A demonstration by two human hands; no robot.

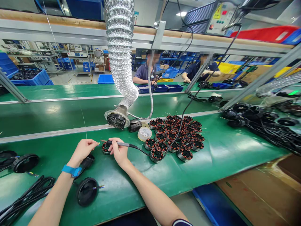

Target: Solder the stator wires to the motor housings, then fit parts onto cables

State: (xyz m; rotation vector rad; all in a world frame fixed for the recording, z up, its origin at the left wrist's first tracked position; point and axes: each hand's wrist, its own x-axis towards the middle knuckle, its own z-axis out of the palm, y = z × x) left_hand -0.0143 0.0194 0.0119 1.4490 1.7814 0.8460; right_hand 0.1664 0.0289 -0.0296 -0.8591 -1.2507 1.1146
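My right hand (119,153) grips a soldering iron (124,144) like a pen, its tip pointing left above a motor stator (105,149) with copper windings. Close by, my left hand (83,150) is closed in a pinch on a thin wire (97,144) beside the iron's tip. A fine strand (83,121) comes down from above to the left hand; whether the fingers hold it too is hidden. Under the left wrist, which wears a blue band (71,170), lies a black part (87,161). A round black housing (87,191) with wire ends lies nearer me.
Many stators (174,133) cluster right of a round tin (144,134). A fume duct (121,56) with a fan (116,120) hangs ahead. The iron's cord (181,122) crosses the stators. Black cables (25,194) lie left; more parts (256,125) pile right. Two people sit opposite.
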